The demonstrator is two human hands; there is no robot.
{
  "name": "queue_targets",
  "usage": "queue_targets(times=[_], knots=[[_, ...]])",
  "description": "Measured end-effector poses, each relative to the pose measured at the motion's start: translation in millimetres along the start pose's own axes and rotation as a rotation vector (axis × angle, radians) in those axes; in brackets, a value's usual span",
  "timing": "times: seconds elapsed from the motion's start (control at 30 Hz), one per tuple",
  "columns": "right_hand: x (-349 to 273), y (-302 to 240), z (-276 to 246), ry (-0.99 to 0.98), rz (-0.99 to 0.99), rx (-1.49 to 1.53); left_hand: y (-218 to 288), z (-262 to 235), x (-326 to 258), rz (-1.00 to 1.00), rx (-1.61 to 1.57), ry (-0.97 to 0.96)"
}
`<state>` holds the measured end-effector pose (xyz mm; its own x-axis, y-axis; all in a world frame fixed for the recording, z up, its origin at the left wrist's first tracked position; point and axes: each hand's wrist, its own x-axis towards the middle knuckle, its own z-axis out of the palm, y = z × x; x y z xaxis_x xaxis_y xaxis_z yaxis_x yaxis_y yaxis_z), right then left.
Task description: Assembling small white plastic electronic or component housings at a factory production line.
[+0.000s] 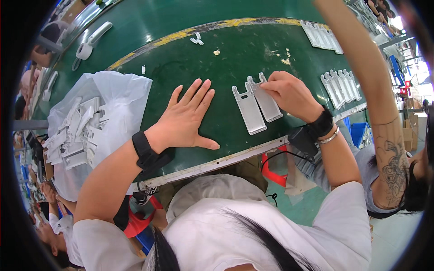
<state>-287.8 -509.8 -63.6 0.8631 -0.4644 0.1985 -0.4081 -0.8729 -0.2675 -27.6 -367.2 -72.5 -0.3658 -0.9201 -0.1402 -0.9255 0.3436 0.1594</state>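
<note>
Panels (251,114) lie paired by the table's (253,54) near edge, seemingly for easy reach, your right hand (291,94) pinching one's top, your left hand (184,116) spread wide.

Green worktable (226,67), glossy, pale worn front edge (217,163), yellow-black striped tape (235,21) curving across the far part. Near the front edge: pale gray slotted-end panel (251,112), lying flat, another matching panel (270,107) just right of it. Right side: row of similar panels (340,89), second row (321,37) farther back. Left: translucent plastic bag (132,90). Back middle: small white pieces (197,40), yellowish lump (216,52), yellowish crumbs (285,61). Lone white bit (143,69) by the bag. Upper left, beyond tape: white long-handled item (100,34), round end.
</note>
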Motion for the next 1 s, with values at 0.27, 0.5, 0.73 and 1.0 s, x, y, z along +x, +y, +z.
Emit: queue_targets(times=[0.27, 0.5, 0.73, 1.0], knots=[[0.2, -0.7, 0.5, 0.039, -0.045, -0.002, 0.4, -3.3, -1.1, -0.012, -0.018, -0.038], [3.4, -7.9, -0.6, -0.021, -0.170, -0.251, 0.4, -4.5, 1.8, -0.005, -0.022, -0.036], [-3.9, -6.6, 5.3, -0.045, -0.102, -0.232, -1.2, -2.0, 0.0, -0.010, -0.008, -0.029], [-2.3, -12.7, 0.6, -0.153, -0.036, -0.296, -0.7, -1.9, 2.0, 0.001, 0.027, -0.034]])
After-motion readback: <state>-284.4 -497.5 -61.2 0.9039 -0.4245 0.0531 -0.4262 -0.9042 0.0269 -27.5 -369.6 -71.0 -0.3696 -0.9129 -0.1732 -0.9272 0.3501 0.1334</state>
